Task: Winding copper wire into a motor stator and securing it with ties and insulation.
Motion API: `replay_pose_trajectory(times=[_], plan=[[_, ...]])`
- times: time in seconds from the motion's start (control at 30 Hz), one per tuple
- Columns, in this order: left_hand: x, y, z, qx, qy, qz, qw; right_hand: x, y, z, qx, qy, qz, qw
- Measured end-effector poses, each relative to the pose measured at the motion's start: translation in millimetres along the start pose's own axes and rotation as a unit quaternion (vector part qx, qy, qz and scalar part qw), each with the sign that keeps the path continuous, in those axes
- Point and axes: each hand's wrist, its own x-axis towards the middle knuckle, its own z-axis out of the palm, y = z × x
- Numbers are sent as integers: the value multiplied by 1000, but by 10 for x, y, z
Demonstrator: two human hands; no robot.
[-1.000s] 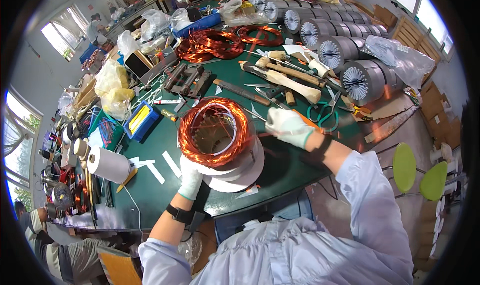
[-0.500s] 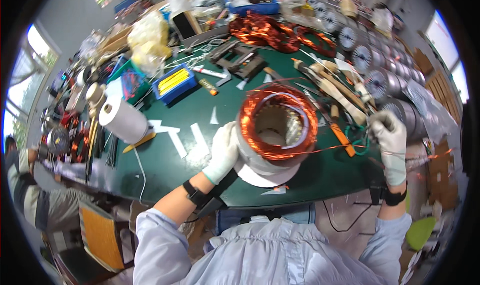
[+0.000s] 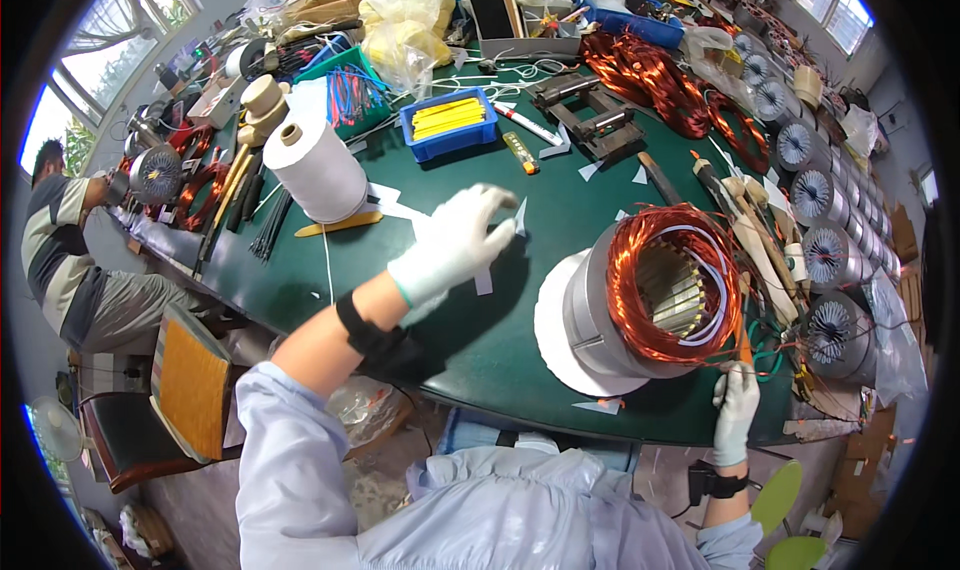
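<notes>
A motor stator with a grey cylindrical body stands on a white round base at the table's front right. Thick coils of copper wire crown its top, with a pale sleeve looped along the inside. My left hand, in a white glove, hovers over the green table left of the stator, fingers spread and holding nothing. Gloved too, my right hand is at the stator's near right, its fingers pinched on a strand of copper wire beside the coils. The fingertips are partly hidden.
A white thread spool, a blue tray of yellow strips and a cutter knife lie left and behind. Mallets, an orange-handled tool and wire reels crowd the right. Paper scraps dot the green tabletop. Another person sits far left.
My left hand has let go of the stator and lifted away to the left, fingers opening. My right hand has come down and inward to the stator's side. The view has shifted left.
</notes>
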Motion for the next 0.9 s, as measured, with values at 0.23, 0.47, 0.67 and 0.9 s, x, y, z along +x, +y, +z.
replay_pose_trajectory(times=[0.23,0.47,0.67,0.9], plan=[[1450,-70,539,197,38,89,976,-17,264,148,-36,66,-79,994],[1599,-188,755,162,52,91,981,-58,175,208,-72,85,-99,989],[740,409,61,-411,31,-64,909,-27,234,170,-63,61,-89,992],[-330,1016,-411,-712,22,-130,690,-438,124,207,178,68,-73,979]])
